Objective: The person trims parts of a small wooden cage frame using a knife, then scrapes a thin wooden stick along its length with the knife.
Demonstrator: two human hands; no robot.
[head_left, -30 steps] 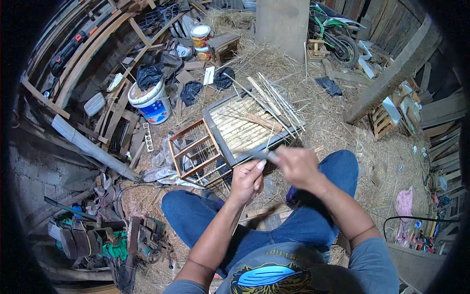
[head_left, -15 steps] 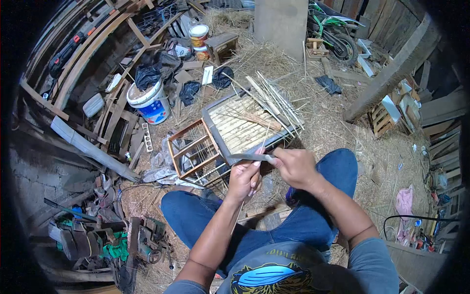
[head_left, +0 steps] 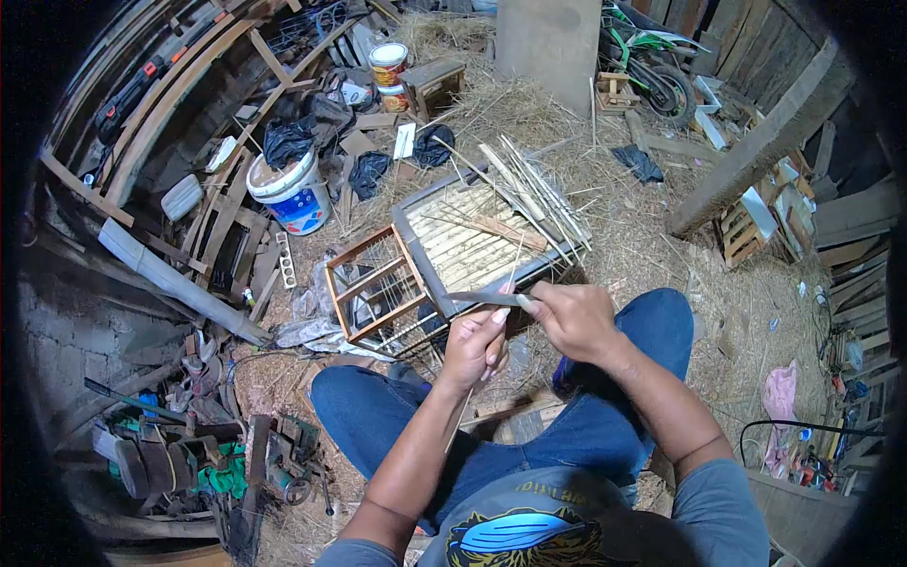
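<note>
The left grip (head_left: 478,348) pinches a thin strip (head_left: 459,419), which juts out beyond and below it. The right grip (head_left: 578,324) clasps a flat metal blade (head_left: 475,298), which crosses the strip just beyond the left grip. Beyond both, loose sticks (head_left: 532,192) lie on a slatted surface (head_left: 457,257).

Mid-frame, loose strips (head_left: 529,194) lie on a slatted panel (head_left: 421,253), a wooden rack (head_left: 388,319) at its left; by its lower corner, a knife (head_left: 472,298) crosses a thin stick (head_left: 517,261). Upper left, a bucket (head_left: 291,200); upper right, a motorcycle (head_left: 652,76); lower left, perhaps a vise (head_left: 295,463).
</note>
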